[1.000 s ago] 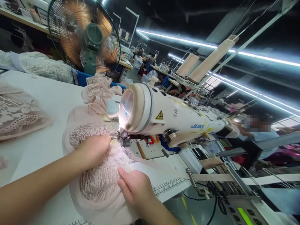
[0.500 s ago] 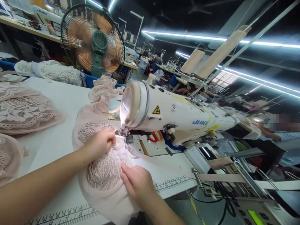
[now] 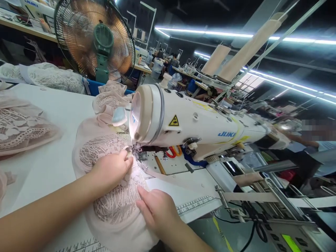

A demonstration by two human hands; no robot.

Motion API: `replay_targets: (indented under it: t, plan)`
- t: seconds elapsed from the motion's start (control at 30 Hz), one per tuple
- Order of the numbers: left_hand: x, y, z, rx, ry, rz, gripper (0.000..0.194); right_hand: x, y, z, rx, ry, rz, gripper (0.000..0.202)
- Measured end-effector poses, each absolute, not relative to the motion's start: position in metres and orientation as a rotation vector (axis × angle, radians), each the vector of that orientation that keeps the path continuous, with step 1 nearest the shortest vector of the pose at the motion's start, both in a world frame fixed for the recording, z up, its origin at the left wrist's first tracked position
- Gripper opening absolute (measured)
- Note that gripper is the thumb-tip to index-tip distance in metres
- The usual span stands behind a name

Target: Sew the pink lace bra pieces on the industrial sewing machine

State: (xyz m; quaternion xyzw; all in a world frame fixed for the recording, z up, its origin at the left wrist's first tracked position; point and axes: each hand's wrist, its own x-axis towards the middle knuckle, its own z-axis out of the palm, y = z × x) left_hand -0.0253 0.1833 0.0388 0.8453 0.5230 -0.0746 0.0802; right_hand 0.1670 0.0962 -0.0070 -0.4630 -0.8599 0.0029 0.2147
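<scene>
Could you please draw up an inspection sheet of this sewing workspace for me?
Surface: white table with ruler markings near its edges.
Job's things: pale pink lace garment, spread flat, part of it at the needle end of the sewing machine.
Clutter: lace pieces at the left; red and orange loops and a brown-handled tool under the machine arm.
Hands: left hand pinches the garment beside the needle area; right hand touches it nearer the wearer, grip unclear.
Cables: black cable hanging at lower right.
Surroundings: fan behind; a person at far right.
</scene>
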Motion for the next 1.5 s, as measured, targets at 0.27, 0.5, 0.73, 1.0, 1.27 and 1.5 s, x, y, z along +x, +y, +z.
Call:
replay_targets:
  t: [0.27,0.5,0.73,1.0,1.27,1.5]
  plan:
    - [-0.02,0.185,0.035,2.738,1.487,-0.127,0.043,0.174,0.099,-0.003,-1.345,-2.47,0.084,0.043]
    - [-0.028,0.189,0.016,2.728,1.385,0.118,0.039,0.174,0.1,-0.003,-1.443,-2.515,0.174,0.039]
    - [-0.026,0.191,0.007,2.512,1.52,0.287,0.028,0.175,0.102,-0.003,-1.476,-2.528,0.188,0.038]
    - [-0.024,0.194,0.017,2.541,1.508,0.1,0.038,0.173,0.109,0.0,-1.515,-2.578,0.208,0.039]
    - [-0.026,0.204,0.018,2.579,1.514,0.035,0.045,0.168,0.116,0.005,-1.601,-2.631,0.222,0.039]
    - [-0.026,0.205,0.02,2.408,1.563,0.222,0.043,0.166,0.121,0.009,-1.607,-2.664,0.232,0.034]
